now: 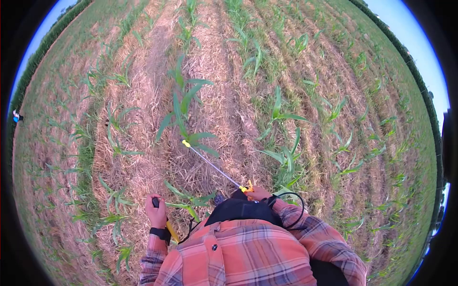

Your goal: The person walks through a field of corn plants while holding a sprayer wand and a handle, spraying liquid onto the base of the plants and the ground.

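My right hand (pixel 259 193) is closed at waist height around the grip of a spray wand (pixel 214 167), beside its yellow and orange fittings. The thin metal tube slants forward and left to a yellow nozzle (pixel 186 143), which overlaps the lower leaves of a young corn plant (pixel 180 112) in this view. Off to the left, my left hand (pixel 156 212) is wrapped round the black end of a pump lever, whose yellow arm (pixel 172 232) shows below the wrist. A black hose (pixel 301 205) loops by my right forearm.
Rows of young corn run ahead, with plants at the right (pixel 287 157) and left (pixel 114 143). Dry straw (pixel 214 71) covers the soil between them, with green weeds (pixel 86 162) along the rows. A distant person (pixel 17 116) is at the far left edge.
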The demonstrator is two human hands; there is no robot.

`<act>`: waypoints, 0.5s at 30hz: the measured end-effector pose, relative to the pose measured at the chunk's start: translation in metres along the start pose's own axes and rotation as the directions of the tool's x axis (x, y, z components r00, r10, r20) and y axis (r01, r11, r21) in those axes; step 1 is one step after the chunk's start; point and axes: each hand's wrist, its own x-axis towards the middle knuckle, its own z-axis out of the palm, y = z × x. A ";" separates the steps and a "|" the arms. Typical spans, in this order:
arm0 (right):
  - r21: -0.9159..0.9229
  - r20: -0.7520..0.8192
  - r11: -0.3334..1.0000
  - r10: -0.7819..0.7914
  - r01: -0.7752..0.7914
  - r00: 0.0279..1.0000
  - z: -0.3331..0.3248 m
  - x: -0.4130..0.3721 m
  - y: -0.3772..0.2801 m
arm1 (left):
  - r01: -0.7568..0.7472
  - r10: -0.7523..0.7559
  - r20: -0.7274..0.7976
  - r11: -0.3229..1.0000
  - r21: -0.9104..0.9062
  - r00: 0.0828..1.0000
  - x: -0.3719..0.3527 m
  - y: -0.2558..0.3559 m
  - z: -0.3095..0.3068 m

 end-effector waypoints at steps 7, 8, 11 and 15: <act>0.035 0.076 0.977 -0.210 0.208 0.975 -0.031 0.090 -0.007 | 0.051 -0.057 -0.073 0.995 -0.084 0.996 0.050 0.041 0.022; 0.042 0.071 0.975 -0.222 0.220 0.972 -0.044 0.105 -0.008 | 0.037 -0.043 -0.070 0.996 -0.080 0.997 0.063 0.045 0.029; 0.151 -0.053 0.987 -0.043 0.051 0.998 -0.085 0.130 -0.022 | -0.042 0.044 -0.103 0.999 0.025 0.994 0.100 0.052 0.052; 0.262 -0.204 0.965 0.074 -0.018 0.976 -0.148 0.116 -0.065 | -0.052 0.055 -0.043 0.997 0.057 0.998 0.146 0.072 0.097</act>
